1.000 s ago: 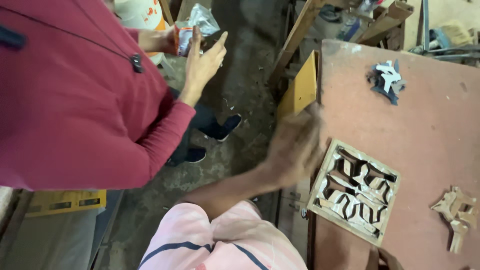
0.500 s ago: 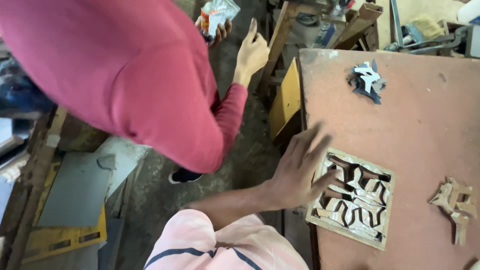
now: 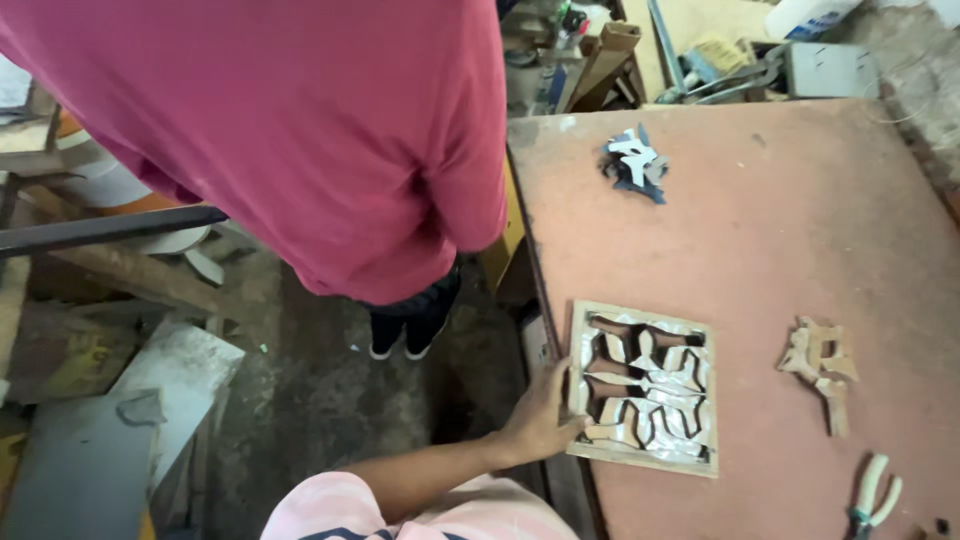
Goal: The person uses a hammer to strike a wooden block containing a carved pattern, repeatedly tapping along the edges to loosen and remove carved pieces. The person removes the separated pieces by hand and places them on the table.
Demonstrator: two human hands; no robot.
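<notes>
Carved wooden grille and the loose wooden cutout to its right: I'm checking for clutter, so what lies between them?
Nothing: in the head view the stretch of reddish tabletop between the grille and the cutout is bare.

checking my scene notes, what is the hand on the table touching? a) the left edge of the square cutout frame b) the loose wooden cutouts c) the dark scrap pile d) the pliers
a: the hand rests its fingers on the left edge of the frame, while the pliers, the scrap pile and the loose cutouts all lie apart from it.
</notes>
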